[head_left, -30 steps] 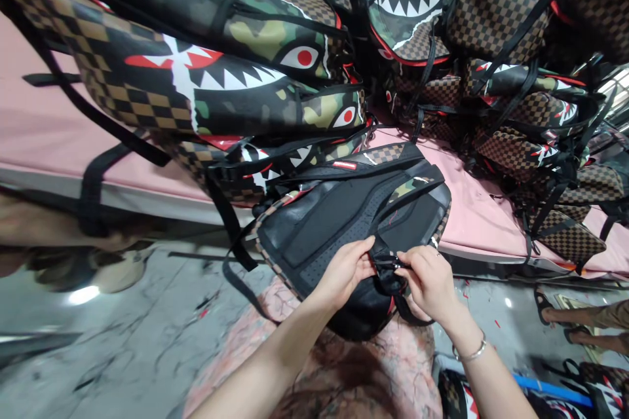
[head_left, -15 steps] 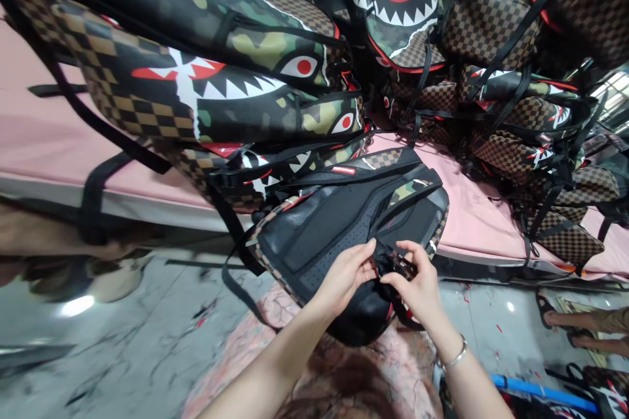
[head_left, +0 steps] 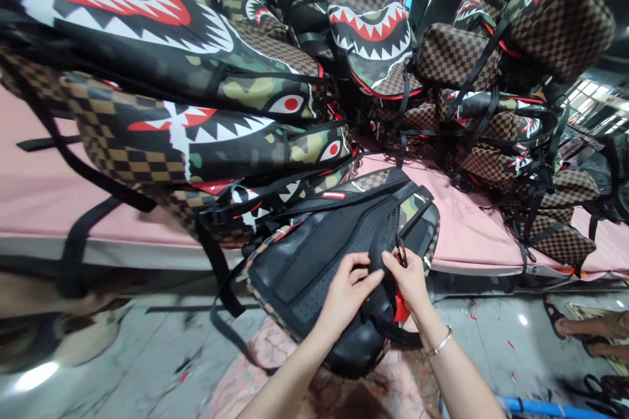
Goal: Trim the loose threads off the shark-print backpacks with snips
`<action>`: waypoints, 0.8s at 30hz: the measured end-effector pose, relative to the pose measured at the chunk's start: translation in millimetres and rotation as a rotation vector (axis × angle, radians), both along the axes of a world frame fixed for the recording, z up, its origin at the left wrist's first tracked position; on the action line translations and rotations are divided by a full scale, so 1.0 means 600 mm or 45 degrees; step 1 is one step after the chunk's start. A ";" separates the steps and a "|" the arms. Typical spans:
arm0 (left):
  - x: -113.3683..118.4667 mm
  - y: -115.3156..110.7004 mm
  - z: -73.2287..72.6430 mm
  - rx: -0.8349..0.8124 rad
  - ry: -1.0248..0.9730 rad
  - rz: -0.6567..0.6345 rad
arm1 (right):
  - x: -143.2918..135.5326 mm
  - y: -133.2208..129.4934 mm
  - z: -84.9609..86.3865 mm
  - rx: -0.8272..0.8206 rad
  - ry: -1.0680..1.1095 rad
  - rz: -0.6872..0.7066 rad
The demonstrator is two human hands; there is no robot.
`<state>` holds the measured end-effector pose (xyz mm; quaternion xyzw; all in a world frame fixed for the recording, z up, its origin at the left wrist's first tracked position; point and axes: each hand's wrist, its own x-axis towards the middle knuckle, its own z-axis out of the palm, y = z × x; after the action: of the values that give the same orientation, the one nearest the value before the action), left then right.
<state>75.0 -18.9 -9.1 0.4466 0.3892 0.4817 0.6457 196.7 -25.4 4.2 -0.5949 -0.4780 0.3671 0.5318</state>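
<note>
A checkered and camouflage backpack (head_left: 314,275) lies with its black padded back panel up, partly on the pink table edge and over my lap. My left hand (head_left: 346,288) has its thumb and fingers closed on one of its black shoulder straps (head_left: 379,245). Just right of it, my right hand (head_left: 409,275) pinches at the same strap. Small dark thread snips (head_left: 401,250) stick up from the right hand's fingers, partly hidden by them. Below the hands, a red patch (head_left: 400,308) shows beside the strap's lower end.
Backpacks with shark-mouth prints (head_left: 236,137) are piled at the left. More stacked bags (head_left: 481,118) stand at the back right of the pink table (head_left: 472,236). Loose straps hang over the edge. Another person's feet (head_left: 565,324) are at the right, near a blue bar (head_left: 531,404).
The view has tilted up, so the bags sit lower in it. My hands have shifted along the strap, which now stands up between them; the snips point upward from my right hand.
</note>
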 end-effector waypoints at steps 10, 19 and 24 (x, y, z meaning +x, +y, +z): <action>0.000 0.075 0.000 0.467 0.463 0.076 | -0.001 -0.003 -0.022 -0.056 -0.094 0.089; 0.012 0.072 -0.010 0.414 0.475 0.317 | 0.056 -0.029 0.009 0.208 -0.858 -0.083; 0.019 0.055 0.002 0.432 0.470 0.354 | 0.063 -0.031 0.029 0.306 -1.318 0.082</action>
<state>86.6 14.1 -7.9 0.5708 0.4716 0.5343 0.4078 234.5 -44.3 21.4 -0.6181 -0.7346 -0.0158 0.2794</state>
